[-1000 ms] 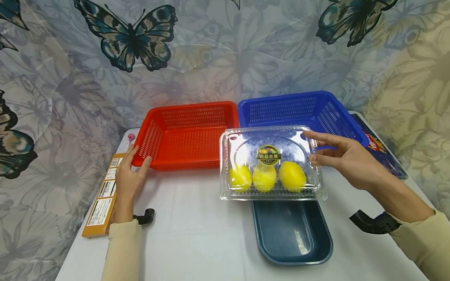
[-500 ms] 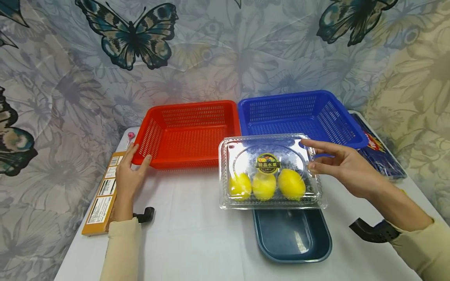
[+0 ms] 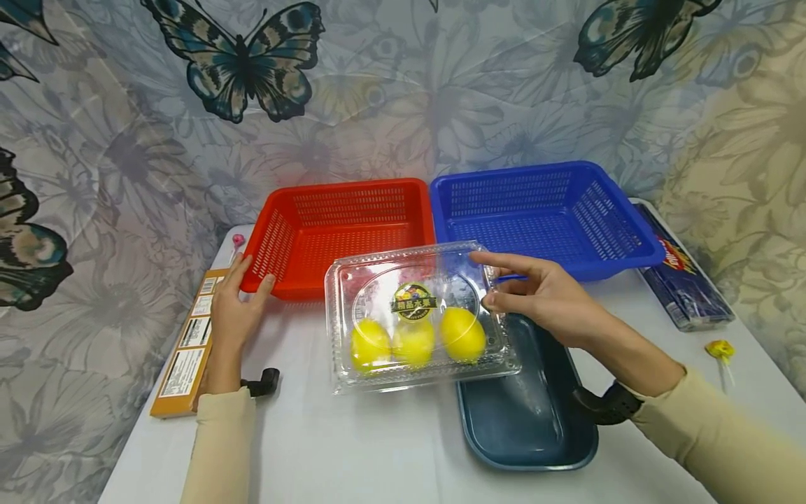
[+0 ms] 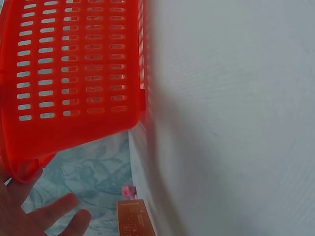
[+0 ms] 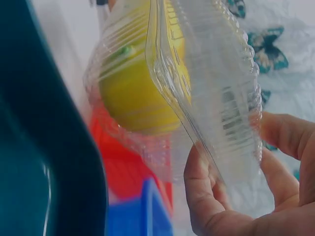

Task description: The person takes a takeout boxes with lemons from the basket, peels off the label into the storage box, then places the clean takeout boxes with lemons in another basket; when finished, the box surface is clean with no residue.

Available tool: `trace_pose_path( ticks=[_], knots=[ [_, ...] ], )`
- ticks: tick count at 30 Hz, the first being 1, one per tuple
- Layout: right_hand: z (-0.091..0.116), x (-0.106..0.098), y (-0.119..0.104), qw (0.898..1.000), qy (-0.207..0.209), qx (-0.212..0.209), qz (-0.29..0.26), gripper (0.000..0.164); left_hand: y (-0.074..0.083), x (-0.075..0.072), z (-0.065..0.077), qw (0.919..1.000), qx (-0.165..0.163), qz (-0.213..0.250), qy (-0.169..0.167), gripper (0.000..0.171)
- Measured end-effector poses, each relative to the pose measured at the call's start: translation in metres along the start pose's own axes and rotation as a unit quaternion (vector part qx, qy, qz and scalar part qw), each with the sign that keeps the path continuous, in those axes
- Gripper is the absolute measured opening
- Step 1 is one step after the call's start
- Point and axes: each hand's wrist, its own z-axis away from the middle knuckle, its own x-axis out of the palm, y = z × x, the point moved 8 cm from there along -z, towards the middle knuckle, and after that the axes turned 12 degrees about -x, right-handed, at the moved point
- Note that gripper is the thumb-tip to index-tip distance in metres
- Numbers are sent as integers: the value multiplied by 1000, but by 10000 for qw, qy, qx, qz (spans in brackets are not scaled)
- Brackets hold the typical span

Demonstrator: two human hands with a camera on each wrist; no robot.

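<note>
Now tipped and swung toward the person's left, a clear, rectangular plastic box point(image 3: 443, 294) with three yellow, oval, lemon-like fruits point(image 3: 412, 343) hangs over the middle of the white-covered tabletop point(image 3: 352, 448), pinched at its right side between the thumb and fingers of the right hand point(image 3: 548, 297). Half a second earlier it was level across the dark teal, round-cornered tray point(image 3: 525, 420) toward the tabletop's near edge; more of that tray now shows. The shift suggests a carry under way, the box not yet set down. The left hand point(image 3: 236, 311), fingers and thumb spread, stays at the near left corner of a red, slotted plastic basket point(image 3: 349, 210); a blue, slotted plastic basket point(image 3: 510, 238) stands beside it along the far edge. On the lid, a round black-and-gold label point(image 3: 413, 302) reads 精品水果 (roughly, "premium fruit"); its smaller print is illegible. So are the white stickers on the long orange-brown carton point(image 3: 189, 350) at the left edge and the red-and-yellow lettering on a dark blue, flat pack point(image 3: 686, 287) near the right edge.
</note>
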Motion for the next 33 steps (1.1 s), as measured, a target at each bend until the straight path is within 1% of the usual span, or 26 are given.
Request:
trace_pose_path(
  ticks=[2, 5, 8, 10, 14, 20, 25, 29, 33],
  knots=[
    [-6, 12, -1, 9999, -61, -18, -103, 58, 1, 0, 0, 10000, 51, -60, 8, 65],
    [-15, 30, 0, 9996, -140, -20, -238, 58, 4, -1, 0, 9997, 230, -56, 60, 63],
    [-22, 46, 4, 9996, -201, 63, -200, 58, 6, -2, -1, 9990, 434, 40, 90, 60],
    [-25, 55, 7, 9995, -206, 88, -201, 58, 7, -2, -1, 9985, 539, 87, 58, 57],
    [-27, 69, 13, 9997, -154, 63, -157, 58, 8, 0, -2, 9978, 639, 142, -86, 50],
    [-25, 84, 25, 9998, -78, 151, -130, 56, 7, 0, -3, 9973, 691, 67, -248, 42],
    [-23, 93, 38, 9988, -117, 469, -23, 55, 4, 0, -4, 9976, 585, 46, -378, 40],
    [-22, 96, 45, 9976, -155, 670, 82, 54, 4, 2, -5, 9971, 566, 57, -507, 40],
    [-24, 95, 46, 9968, -237, 723, 263, 53, 4, 4, -7, 9965, 592, 100, -575, 40]
  ],
)
